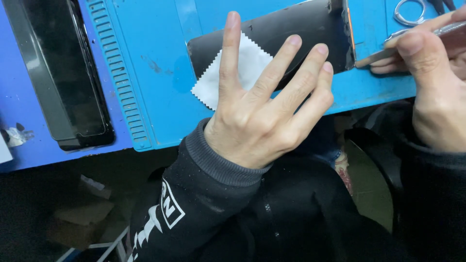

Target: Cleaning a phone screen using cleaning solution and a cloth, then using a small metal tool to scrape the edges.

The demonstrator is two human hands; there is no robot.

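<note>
Head view: our left hand [262, 116] lies fingers spread on the dark flat glass phone panel [301, 34], beside the white zigzag-edged cloth [245, 73] upon it; our right hand [432, 82] pinches slim metal tweezers [388, 51] at its right edge; stiff, slippery, likely fragile, best held by its edges.

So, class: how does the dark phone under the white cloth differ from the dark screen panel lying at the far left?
The phone lies on the light blue mat; the panel lies off it, on the darker blue surface. The phone is partly covered by a cloth and the left hand; the panel lies untouched. The right hand holds tweezers at the phone's edge, not the panel's. Both are dark, flat and glossy.
</note>
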